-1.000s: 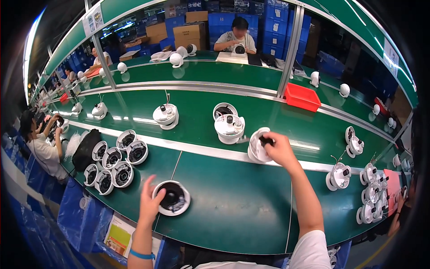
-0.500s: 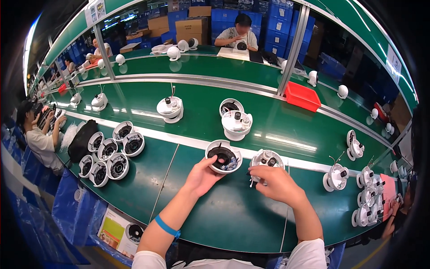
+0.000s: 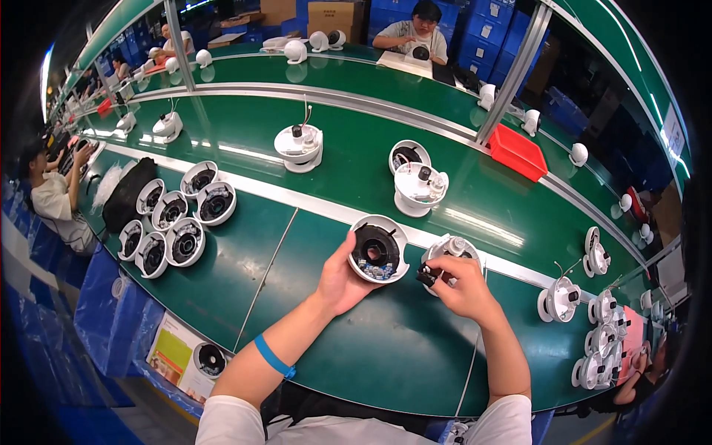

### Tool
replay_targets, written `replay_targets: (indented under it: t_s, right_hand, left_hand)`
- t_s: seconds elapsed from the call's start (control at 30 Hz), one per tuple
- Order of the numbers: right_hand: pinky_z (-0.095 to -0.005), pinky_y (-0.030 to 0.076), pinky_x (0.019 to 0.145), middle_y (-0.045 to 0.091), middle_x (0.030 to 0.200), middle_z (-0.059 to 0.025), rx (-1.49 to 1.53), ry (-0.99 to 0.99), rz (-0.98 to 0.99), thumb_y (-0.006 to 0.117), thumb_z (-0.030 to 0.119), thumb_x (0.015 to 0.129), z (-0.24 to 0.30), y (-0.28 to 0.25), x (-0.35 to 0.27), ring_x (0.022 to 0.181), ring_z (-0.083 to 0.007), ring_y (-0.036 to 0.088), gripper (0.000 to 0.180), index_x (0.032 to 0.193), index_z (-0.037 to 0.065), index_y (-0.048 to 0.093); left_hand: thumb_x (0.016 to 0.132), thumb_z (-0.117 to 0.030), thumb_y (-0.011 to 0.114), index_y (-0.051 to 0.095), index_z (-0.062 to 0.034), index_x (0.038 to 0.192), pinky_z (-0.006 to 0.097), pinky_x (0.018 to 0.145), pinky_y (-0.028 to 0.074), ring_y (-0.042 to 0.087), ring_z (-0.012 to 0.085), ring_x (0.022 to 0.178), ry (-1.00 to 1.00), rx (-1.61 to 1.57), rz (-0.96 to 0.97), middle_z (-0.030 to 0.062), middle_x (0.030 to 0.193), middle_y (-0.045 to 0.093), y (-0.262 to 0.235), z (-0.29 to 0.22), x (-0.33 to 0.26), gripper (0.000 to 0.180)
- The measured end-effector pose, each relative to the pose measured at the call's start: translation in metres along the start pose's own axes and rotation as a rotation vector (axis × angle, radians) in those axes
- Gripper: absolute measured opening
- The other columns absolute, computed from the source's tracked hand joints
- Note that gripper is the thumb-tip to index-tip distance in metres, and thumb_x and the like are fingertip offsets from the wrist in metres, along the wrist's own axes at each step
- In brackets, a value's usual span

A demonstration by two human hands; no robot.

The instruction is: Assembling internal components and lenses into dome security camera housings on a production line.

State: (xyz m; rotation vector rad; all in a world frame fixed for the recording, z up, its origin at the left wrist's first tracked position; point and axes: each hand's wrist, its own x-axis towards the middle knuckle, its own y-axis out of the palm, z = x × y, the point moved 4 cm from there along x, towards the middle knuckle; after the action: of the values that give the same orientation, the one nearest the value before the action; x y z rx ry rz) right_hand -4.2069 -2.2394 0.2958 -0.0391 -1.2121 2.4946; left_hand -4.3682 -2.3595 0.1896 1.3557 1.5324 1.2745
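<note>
My left hand (image 3: 343,282) grips a white round camera housing (image 3: 379,250) by its left edge. The housing's open side faces up, showing a black ring with a central hole and a small blue circuit board. Close to its right, my right hand (image 3: 461,285) pinches a small black part (image 3: 428,274) between thumb and fingers. That part is at the near left edge of a white camera base (image 3: 454,246), partly hidden behind the hand. Whether the part is still attached to the base, I cannot tell.
Several white housings (image 3: 185,239) with black rings stand at left beside a black bag (image 3: 130,196). Camera bases (image 3: 300,148) sit along the green conveyor (image 3: 245,137). More bases (image 3: 608,326) crowd the right end. A red tray (image 3: 517,153) is beyond; a person (image 3: 415,37) works opposite.
The housing in my left hand has tilted, turning its open side more toward me. My right hand has shifted slightly right, and the black part in its fingers now shows. The whole view has shifted.
</note>
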Motion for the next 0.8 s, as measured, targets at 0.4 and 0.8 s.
replay_targets:
  t_s: [0.4, 0.8]
  right_hand:
    - [-0.0329, 0.054, 0.063, 0.071, 0.082, -0.0154, 0.139, 0.077, 0.040, 0.067, -0.002, 0.083, -0.125, 0.082, 0.066, 0.066, -0.0219, 0.069, 0.032, 0.115, -0.003, 0.067]
    - [-0.0342, 0.056, 0.063, 0.073, 0.087, -0.0150, -0.055, -0.060, 0.063, 0.071, 0.000, 0.080, -0.149, 0.122, 0.111, 0.068, -0.0245, 0.070, 0.031, 0.111, -0.003, 0.070]
  left_hand:
    - [0.106, -0.061, 0.047, 0.045, -0.0121, 0.152, 0.046, 0.113, 0.047, 0.057, 0.0231, 0.133, -0.122, 0.109, -0.067, 0.0082, 0.144, 0.057, -0.131, 0.010, 0.072, 0.067]
    - [0.106, -0.058, 0.051, 0.048, -0.0097, 0.147, 0.044, 0.110, 0.049, 0.060, 0.0220, 0.128, -0.132, 0.162, -0.116, 0.0085, 0.136, 0.061, -0.205, -0.017, 0.095, 0.064]
